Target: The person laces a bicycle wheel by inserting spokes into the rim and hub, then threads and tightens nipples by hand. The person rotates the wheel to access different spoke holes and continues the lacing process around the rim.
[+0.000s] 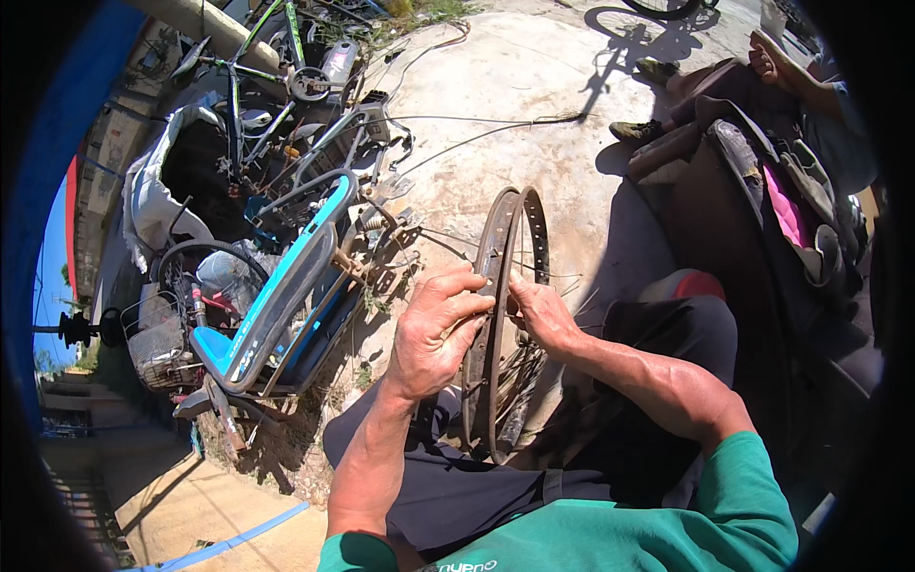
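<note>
A rusty metal bicycle wheel rim (500, 343) with a row of spoke holes stands upright between my knees. My left hand (443, 329) is at the rim's left side, thumb and fingers pinched together at its outer face; any small piece between the fingertips is too small to name. On the other side, my right hand (545, 314) grips the rim's edge with the thumb up, its fingers partly hidden behind the metal. Loose thin spokes (522, 372) show through and behind the lower part of the rim.
Left lies a scrap pile with a blue electric-bike frame (286, 286), a green-and-black bicycle frame (234, 107), a wire basket (154, 343) and a white sack (146, 171). Long wires cross the concrete ground (486, 79). At right, another person's forearm (793, 79) and shoes (636, 132) show beside a dark seat.
</note>
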The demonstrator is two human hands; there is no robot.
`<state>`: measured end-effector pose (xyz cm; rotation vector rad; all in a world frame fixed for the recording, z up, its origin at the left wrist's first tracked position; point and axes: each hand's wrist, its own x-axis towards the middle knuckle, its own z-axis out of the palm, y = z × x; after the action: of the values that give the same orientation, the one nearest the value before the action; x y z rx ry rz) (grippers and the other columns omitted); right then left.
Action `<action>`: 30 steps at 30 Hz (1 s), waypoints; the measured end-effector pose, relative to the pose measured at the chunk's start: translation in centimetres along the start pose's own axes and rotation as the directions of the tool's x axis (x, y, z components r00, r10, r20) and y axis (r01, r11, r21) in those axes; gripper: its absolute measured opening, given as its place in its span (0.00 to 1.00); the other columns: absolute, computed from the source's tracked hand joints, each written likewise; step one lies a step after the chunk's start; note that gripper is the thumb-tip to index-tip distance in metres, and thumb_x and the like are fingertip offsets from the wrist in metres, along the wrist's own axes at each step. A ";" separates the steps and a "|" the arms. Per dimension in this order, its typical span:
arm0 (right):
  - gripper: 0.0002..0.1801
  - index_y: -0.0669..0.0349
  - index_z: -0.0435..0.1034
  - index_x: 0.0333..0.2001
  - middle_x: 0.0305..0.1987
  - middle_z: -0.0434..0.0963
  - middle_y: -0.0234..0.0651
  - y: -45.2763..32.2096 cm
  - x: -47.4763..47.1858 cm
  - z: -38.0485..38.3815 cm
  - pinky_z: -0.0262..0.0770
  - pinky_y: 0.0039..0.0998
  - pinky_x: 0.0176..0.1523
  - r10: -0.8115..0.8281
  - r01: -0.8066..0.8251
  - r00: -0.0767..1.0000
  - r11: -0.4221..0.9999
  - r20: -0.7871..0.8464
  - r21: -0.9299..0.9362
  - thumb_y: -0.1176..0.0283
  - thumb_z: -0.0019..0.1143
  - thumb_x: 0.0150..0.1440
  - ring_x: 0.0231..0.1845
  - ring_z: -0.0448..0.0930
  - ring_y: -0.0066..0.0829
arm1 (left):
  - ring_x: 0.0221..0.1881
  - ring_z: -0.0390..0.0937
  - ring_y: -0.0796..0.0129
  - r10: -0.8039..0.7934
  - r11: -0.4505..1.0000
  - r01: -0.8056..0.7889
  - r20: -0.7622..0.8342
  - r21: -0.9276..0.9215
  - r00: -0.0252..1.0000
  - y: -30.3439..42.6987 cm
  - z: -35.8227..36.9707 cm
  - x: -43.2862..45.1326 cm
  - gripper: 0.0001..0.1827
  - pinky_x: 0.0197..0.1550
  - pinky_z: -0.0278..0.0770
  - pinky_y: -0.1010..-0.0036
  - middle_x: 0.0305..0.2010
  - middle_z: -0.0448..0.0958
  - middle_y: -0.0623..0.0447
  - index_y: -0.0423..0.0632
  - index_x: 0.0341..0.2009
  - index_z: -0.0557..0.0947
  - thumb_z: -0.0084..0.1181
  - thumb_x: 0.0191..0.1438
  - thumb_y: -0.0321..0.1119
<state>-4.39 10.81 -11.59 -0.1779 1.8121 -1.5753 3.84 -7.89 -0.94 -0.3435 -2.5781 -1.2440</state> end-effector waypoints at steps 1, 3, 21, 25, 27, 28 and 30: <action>0.44 0.62 0.71 0.24 0.21 0.72 0.31 0.2 0.1 0.0 0.66 0.33 0.32 -0.007 0.007 1.000 1.000 -0.004 0.008 0.30 0.36 0.69 0.25 0.71 0.26 | 0.65 0.75 0.52 0.012 1.000 -0.012 0.038 -0.013 0.999 0.0 -0.1 0.0 0.18 0.68 0.71 0.58 0.58 0.80 0.45 0.43 0.49 0.87 0.69 0.52 0.23; 0.43 0.62 0.70 0.24 0.21 0.72 0.30 0.5 0.3 0.0 0.66 0.32 0.31 -0.020 0.020 1.000 0.999 -0.008 0.025 0.31 0.36 0.69 0.25 0.71 0.24 | 0.66 0.74 0.52 -0.027 0.999 0.028 0.009 -0.033 1.000 0.8 -0.1 0.3 0.17 0.67 0.71 0.59 0.58 0.80 0.45 0.43 0.49 0.87 0.67 0.53 0.22; 0.37 0.60 0.72 0.37 0.32 0.70 0.26 -1.6 -1.5 0.5 0.72 0.26 0.41 -0.013 0.028 0.998 0.970 -0.064 0.241 0.35 0.36 0.72 0.31 0.69 0.19 | 0.47 0.84 0.67 -0.462 0.882 0.407 -0.263 -0.238 0.847 -5.6 -1.8 -0.4 0.15 0.49 0.81 0.72 0.46 0.86 0.50 0.41 0.51 0.86 0.66 0.61 0.33; 0.37 0.60 0.75 0.40 0.30 0.71 0.24 1.8 0.0 -1.4 0.65 0.24 0.35 -0.060 0.060 0.998 0.991 -0.002 0.118 0.36 0.34 0.73 0.29 0.67 0.18 | 0.41 0.82 0.72 -0.564 0.826 0.548 -0.174 -0.135 0.807 -12.1 0.2 -2.5 0.14 0.47 0.78 0.74 0.41 0.87 0.51 0.41 0.48 0.88 0.65 0.59 0.34; 0.37 0.61 0.75 0.40 0.28 0.72 0.23 2.6 0.5 -1.0 0.59 0.24 0.32 -0.007 0.025 0.997 0.973 -0.079 0.228 0.36 0.34 0.73 0.27 0.64 0.18 | 0.39 0.82 0.72 -0.667 0.741 0.669 -0.167 -0.049 0.726 -16.3 1.5 -5.0 0.13 0.44 0.78 0.74 0.37 0.87 0.51 0.41 0.44 0.89 0.66 0.57 0.33; 0.37 0.62 0.75 0.42 0.32 0.75 0.27 2.3 0.5 -0.9 0.65 0.25 0.35 0.003 0.020 0.996 0.967 -0.090 0.255 0.37 0.35 0.73 0.30 0.69 0.20 | 0.37 0.82 0.72 -0.751 0.660 0.741 -0.139 -0.123 0.645 -19.2 2.6 -7.2 0.11 0.42 0.78 0.73 0.35 0.86 0.51 0.41 0.42 0.89 0.66 0.56 0.33; 0.29 0.62 0.73 0.47 0.38 0.78 0.31 2.0 0.3 -1.1 0.75 0.28 0.40 0.035 -0.008 0.997 0.943 -0.073 0.334 0.44 0.44 0.71 0.36 0.76 0.23 | 0.32 0.82 0.71 -0.884 0.466 0.850 -0.090 -0.246 0.458 -24.3 4.7 -12.0 0.09 0.37 0.78 0.72 0.31 0.86 0.52 0.41 0.37 0.88 0.67 0.55 0.33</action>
<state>-4.56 12.06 -13.49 0.0633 1.5674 -1.8675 6.74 -20.11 -25.46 1.2318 -2.4464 -1.6469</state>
